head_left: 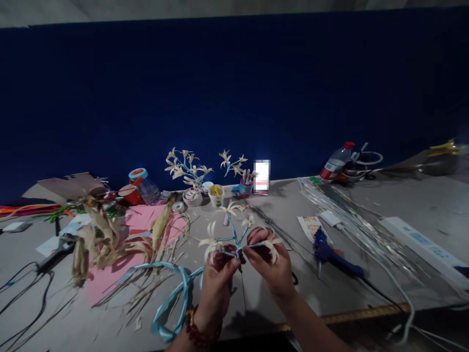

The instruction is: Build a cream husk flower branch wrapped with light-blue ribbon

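Both my hands hold an artificial flower branch (238, 237) with pale husk-like petals and stems wrapped in light blue. My left hand (220, 276) is closed around the lower left of the branch, thumb at the joint where the stems meet. Across from it, my right hand (273, 269) pinches near the same joint, beside the right-hand bloom. A thin bare stem hangs below the joint. Light blue ribbon (174, 293) lies in loops left of my left hand; whether it joins the branch is hidden.
Dried corn husks (98, 230) and pink paper (100, 286) lie left. Finished-looking flower branches (186, 164) stand behind, near a paper cup (216, 196). A blue glue gun (337, 256), clear-wrapped wires (359, 220), a power strip (421, 247) and a bottle (337, 164) are right.
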A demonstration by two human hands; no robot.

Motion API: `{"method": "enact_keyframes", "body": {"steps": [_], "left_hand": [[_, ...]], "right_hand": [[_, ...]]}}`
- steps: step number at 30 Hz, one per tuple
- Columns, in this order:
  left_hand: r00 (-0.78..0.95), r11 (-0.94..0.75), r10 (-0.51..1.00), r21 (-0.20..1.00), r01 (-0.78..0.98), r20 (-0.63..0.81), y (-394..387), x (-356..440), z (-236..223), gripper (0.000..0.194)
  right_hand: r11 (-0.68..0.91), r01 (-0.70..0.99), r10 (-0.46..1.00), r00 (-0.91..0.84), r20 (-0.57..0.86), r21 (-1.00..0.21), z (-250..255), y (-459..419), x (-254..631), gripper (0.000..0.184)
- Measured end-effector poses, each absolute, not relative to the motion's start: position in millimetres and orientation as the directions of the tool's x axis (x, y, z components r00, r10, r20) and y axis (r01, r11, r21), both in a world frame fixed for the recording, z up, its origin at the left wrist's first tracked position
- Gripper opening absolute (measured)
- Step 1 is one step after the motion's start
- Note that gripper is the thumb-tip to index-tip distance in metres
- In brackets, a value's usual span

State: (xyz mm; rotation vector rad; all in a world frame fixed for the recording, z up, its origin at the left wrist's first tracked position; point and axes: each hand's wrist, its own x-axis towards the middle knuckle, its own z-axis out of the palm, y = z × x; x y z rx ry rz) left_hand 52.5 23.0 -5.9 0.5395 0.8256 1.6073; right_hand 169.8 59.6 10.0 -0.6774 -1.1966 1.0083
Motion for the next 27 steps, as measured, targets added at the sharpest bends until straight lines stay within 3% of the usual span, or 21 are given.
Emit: {"method": "enact_keyframes", "body": {"steps": [27], "left_hand": [[-0.183,-0.048,0.979,0.769,-0.638,-0.091,22.8,51.8,-7.8,0.029]], "right_hand": [[0.336,-0.294,0.933,-0.025,0.358,-0.895,7.9,57.2,172.7,0.015]]}}
